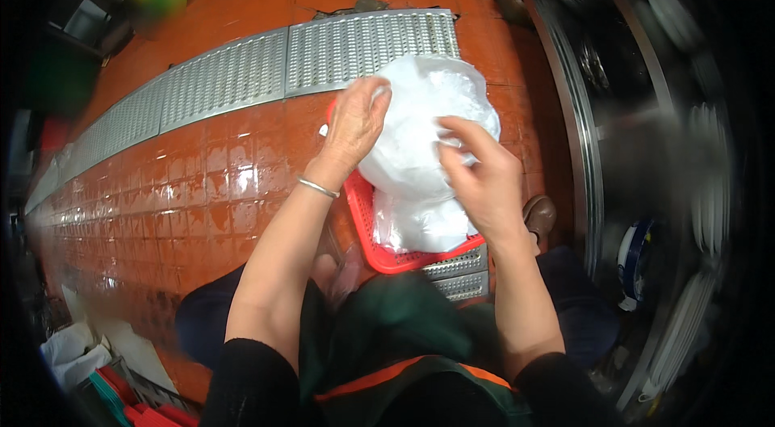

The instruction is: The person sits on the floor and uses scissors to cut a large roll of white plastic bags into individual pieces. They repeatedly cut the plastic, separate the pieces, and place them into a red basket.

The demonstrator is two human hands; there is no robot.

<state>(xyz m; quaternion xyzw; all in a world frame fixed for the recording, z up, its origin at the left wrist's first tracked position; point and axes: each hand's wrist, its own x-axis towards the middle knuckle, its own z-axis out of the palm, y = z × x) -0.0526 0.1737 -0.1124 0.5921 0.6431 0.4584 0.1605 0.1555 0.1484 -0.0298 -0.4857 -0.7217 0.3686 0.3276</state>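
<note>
A large white plastic bag (418, 148), rounded and full, lies before me in a red perforated plastic basket (360, 215). Its contents cannot be made out. A second white plastic bundle (418, 224) shows below it, at the basket's near end. My left hand (358, 118), with a metal bangle on the wrist, is at the left edge of the large bag; whether it pinches the plastic is unclear. Over the bag's right side is my right hand (487, 176), its thumb and forefinger curled but apart, slightly blurred. No held thing shows between them.
Wet orange floor tiles (236, 173) surround the basket. A perforated metal drain cover (224, 73) runs across the floor beyond it. Metal shelving (581, 142) with stacked white plates (678, 330) stands at the right. A brown shoe (539, 215) is beside the basket. Red plastic items (157, 415) lie lower left.
</note>
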